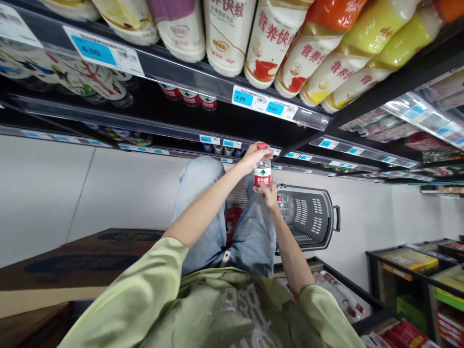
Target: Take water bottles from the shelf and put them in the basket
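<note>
A small clear water bottle (262, 177) with a red cap and a red-and-white label stands upright between my two hands, in front of my knees. My left hand (255, 156) grips it at the cap from above. Around its lower right side close the fingers of my right hand (268, 195). Just right of my right hand, a grey plastic shopping basket (319, 241) rests on the floor; something small and red shows at its left end. More bottles with red labels (190, 98) stand on the dark shelf ahead.
Large drink bottles (232, 38) line the upper shelf, above a price rail (192, 87). Other stocked shelves (377, 159) run off to the right. Brown cartons (72, 261) stand at my left. Low display bins (340, 290) with packaged goods are behind me on the right.
</note>
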Demonstrator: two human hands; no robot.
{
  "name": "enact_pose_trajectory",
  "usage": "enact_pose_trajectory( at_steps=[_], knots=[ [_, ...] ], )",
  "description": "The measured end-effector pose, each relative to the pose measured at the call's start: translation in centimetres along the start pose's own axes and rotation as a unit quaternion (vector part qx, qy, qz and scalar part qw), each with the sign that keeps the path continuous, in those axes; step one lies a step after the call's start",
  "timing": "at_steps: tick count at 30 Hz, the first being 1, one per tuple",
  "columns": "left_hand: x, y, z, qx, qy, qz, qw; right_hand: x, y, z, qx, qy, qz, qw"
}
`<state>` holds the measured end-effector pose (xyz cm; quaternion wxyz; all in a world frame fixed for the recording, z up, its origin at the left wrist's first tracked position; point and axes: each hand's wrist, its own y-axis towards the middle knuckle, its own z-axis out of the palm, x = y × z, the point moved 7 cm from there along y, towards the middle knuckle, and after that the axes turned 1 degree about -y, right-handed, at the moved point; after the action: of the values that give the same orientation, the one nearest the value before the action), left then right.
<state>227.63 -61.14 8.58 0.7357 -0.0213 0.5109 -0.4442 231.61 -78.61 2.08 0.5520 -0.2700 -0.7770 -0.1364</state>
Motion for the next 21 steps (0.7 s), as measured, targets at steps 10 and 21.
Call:
enact_pose_trajectory(
  at_steps=[10, 21],
  knots=[
    [2.2, -0.1, -0.3, 0.093, 0.196, -0.019, 0.976, 0.0, 1.4, 1.6, -0.064, -0.159, 0.037, 0.985],
    [1.1, -2.7, 2.2, 0.298, 0.454, 0.023, 0.839, -1.2, 1.4, -0.6, -0.223, 0.055, 0.062, 0.971]
  ],
)
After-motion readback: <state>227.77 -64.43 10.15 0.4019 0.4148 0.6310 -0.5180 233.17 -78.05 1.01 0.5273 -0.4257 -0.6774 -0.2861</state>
